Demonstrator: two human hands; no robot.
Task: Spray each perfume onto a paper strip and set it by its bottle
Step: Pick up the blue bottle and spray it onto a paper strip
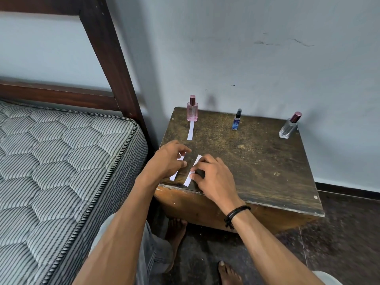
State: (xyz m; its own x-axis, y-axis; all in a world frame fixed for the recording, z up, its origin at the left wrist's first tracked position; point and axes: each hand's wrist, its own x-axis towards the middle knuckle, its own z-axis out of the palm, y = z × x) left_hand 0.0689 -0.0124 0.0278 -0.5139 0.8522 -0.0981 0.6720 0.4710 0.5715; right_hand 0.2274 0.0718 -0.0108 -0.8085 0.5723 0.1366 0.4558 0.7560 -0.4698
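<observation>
A: Where are the paper strips?
B: Far strip lies touching the pink perfume bottle, upper centre. Right hand pinches the centre strip; left hand curls over the left strip, grip unclear.

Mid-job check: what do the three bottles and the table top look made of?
Pink bottle: tinted clear glass, probably; glossy metallic cap. Blue bottle: black sprayer looks plastic; body too small to tell. Clear bottle: thick-based see-through glass, it seems; shiny maroon cap. Table top: worn dark wood, matte, scuffed, chipped at its edge.
</observation>
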